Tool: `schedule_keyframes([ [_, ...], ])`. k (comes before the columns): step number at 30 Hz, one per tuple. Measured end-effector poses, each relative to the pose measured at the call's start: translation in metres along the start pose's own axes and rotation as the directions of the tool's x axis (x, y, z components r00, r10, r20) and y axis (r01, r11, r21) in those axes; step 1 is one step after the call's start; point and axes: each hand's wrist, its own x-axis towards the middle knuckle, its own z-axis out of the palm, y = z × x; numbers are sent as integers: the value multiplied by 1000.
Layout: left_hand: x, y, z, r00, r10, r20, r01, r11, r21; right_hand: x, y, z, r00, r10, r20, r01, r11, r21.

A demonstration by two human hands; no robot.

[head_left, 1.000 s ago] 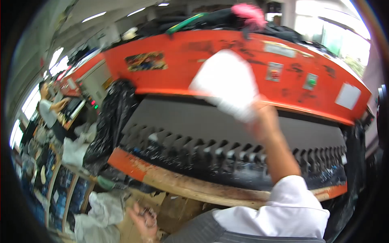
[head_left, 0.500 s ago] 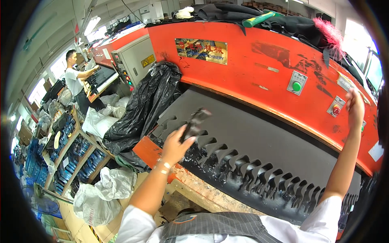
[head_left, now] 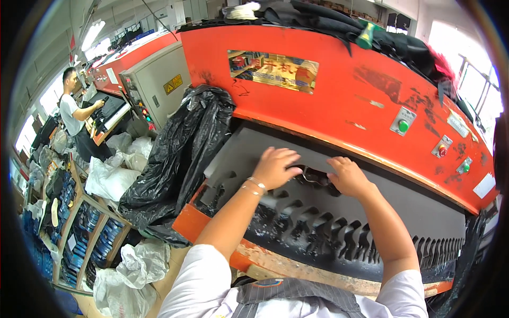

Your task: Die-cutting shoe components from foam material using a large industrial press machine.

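Observation:
A dark cutting die (head_left: 316, 179) with a shiny curved edge is over the dark grey sheet (head_left: 254, 140) on the press bed. My left hand (head_left: 274, 168) is at its left end, with the thumb against it. My right hand (head_left: 350, 177) grips the opposite end, its thumb turned inward. Both hands partly cover the die, and I cannot tell if it rests flat on the sheet. Along the sheet's near side runs a row of curved cut-out holes (head_left: 339, 233), just in front of my hands.
Behind the bed rises the red press body (head_left: 339, 79), with a green button (head_left: 403, 126) and a red button (head_left: 442, 150). A black plastic bag (head_left: 175, 159) hangs at the left. Farther left are a shelf of blue dies (head_left: 87, 228), white sacks (head_left: 114, 180) and another person (head_left: 74, 114) at work.
My right hand has come down from near the red button to the die. The die has shifted right and is now between both hands. My view has turned slightly.

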Motion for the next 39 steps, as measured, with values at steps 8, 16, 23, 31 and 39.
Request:
schedule_keyframes([
  [8, -142, -166, -56, 811, -584, -32, 501, 721, -479, 97, -35, 50, 817, 207, 538, -166, 978, -125],
  [16, -153, -159, -40, 796, -561, -227, 313, 702, -640, 212, -168, 138, 786, 517, 338, -612, 579, 538],
  [23, -142, -157, -46, 769, -602, -214, 388, 707, -591, 236, -181, 177, 781, 606, 153, -621, 724, 302],
  [31, -107, -166, -48, 759, -606, -239, 500, 777, -381, 255, -179, 161, 722, 665, 190, -691, 676, 256],
  [39, -49, -178, -42, 792, -589, -159, 551, 803, -226, 222, -122, 101, 859, 332, 390, -512, 579, 635],
])
